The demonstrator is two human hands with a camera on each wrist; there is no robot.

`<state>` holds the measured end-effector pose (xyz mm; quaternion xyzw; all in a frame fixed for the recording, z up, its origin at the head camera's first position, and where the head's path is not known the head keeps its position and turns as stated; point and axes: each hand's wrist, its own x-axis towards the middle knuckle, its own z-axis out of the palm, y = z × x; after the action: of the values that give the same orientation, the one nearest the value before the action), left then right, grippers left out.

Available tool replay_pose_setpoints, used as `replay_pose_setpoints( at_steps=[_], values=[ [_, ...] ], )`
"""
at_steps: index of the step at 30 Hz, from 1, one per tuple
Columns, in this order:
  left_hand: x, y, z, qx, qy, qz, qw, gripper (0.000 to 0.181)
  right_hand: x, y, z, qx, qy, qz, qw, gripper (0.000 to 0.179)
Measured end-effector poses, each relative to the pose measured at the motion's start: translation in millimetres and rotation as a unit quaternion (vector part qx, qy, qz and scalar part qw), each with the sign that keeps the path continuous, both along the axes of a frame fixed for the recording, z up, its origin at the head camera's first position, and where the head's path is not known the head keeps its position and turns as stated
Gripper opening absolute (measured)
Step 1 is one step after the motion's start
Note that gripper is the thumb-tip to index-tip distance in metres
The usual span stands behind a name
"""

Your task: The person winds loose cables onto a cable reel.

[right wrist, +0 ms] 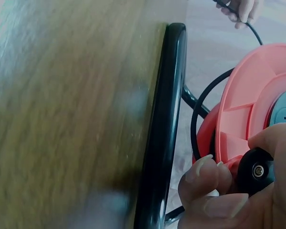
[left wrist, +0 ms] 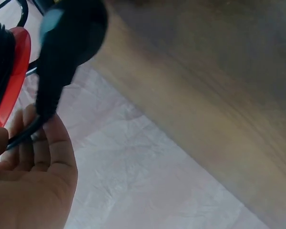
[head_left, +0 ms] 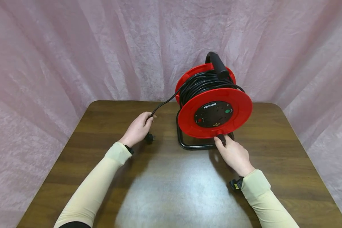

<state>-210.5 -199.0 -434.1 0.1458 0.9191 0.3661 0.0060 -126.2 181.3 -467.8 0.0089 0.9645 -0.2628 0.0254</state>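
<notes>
A red cable reel [head_left: 242, 110] wound with black cable [head_left: 200, 84] stands on the table, right of centre in the head view. My right hand [head_left: 236, 156] grips the black crank knob [right wrist: 258, 171] at the lower rim of its front disc. Off to the reel's left, my left hand [head_left: 138, 129] holds the free length of cable between thumb and fingers. The black plug [left wrist: 69, 40] hangs from that end just below the hand, its pins pointing right in the head view. From the left hand the cable slopes up to the drum.
The reel rests on a black tube stand [head_left: 195, 147], with a black carrying handle [head_left: 218, 67] on top. Sockets sit in its dark centre panel [head_left: 213, 114]. The wooden table [head_left: 276, 152] ends at a pink curtain [head_left: 125, 47] behind and at the sides.
</notes>
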Motion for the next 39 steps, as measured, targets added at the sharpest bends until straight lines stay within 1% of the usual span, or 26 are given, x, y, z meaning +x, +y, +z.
replay_pose_setpoints(
  at_steps=[5,11,15,19,22,27,32,36,39],
  values=[
    [4.5,-2.9,-3.8,-0.004,-0.017,-0.007,0.9998,0.031,0.1,-4.6,-2.8,0.001,-0.007,0.007,1.0000,0.066],
    [4.3,-7.1,-9.7,0.002,-0.016,-0.011,0.9998,0.028,-0.1,-6.4,-3.8,0.001,-0.002,0.008,1.0000,0.064],
    [4.6,-9.2,-12.4,-0.001,-0.013,-0.015,0.9998,0.032,-0.2,-6.8,-4.6,0.003,0.002,0.007,1.0000,0.063],
    [5.1,-10.4,-12.8,-0.010,-0.004,-0.019,0.9998,0.034,0.4,-8.1,-6.5,0.002,0.006,0.007,1.0000,0.063],
    [5.5,-11.4,-12.9,-0.009,-0.004,-0.012,0.9999,0.030,0.9,-10.2,-8.4,0.000,0.008,0.011,0.9999,0.063],
    [3.8,-10.2,-10.6,0.006,0.003,-0.008,0.9999,0.025,1.4,-15.5,-9.1,-0.002,0.011,0.013,0.9999,0.065],
    [2.6,-8.2,-9.0,0.006,0.012,-0.010,0.9999,0.029,2.6,-22.9,-8.2,-0.001,0.013,0.021,0.9997,0.065],
    [1.8,-5.9,-9.0,0.006,0.027,-0.017,0.9995,0.034,2.8,-29.3,-9.0,0.004,0.022,0.027,0.9994,0.066],
    [1.8,-4.3,-7.5,0.008,0.031,-0.017,0.9993,0.036,3.5,-34.2,-8.8,0.010,0.028,0.030,0.9991,0.069]
  ],
)
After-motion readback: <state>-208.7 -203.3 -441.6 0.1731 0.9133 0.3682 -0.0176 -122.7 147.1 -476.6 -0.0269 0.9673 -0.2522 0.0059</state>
